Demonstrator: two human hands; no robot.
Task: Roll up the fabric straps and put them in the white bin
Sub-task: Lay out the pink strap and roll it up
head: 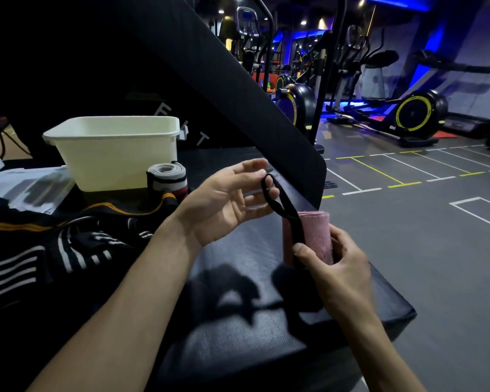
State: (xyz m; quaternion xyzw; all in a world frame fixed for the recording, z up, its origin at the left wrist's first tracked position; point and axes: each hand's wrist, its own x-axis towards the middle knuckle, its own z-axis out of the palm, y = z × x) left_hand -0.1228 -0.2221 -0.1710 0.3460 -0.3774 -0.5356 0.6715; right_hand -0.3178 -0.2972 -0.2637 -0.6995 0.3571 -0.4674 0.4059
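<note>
One strap is nearly finished, as far as we can judge: a pink fabric strap rolled into a short cylinder [314, 236] stands at the right edge of the black padded tabletop [238, 321], clamped in our right hand [334, 267] with the thumb pressed across its near side. From the roll a thin black loop of webbing [280, 205] runs up and to the left, where our left hand [224, 199] hooks its top between thumb and fingertip; the remaining fingers of that hand are spread apart and grip nothing else. We take it that the loop has yet to be wound around or tucked against the roll before it can go anywhere.

Left and farther away stands the white rectangular plastic bin [113, 157]. We cannot see its floor from here, so we cannot tell whether any rolls already lie inside. Just beside its right near corner a grey rolled strap with black and dark red stripes [167, 179] stands on end on the tabletop, outside the bin, so it seems rolled but not put away.

At the near left a loose heap of black straps with white and orange stripes [68, 239] lies unrolled. By our reading most of the work remains: finish the pink roll, drop both rolls in the bin, then work through the heap.
</note>
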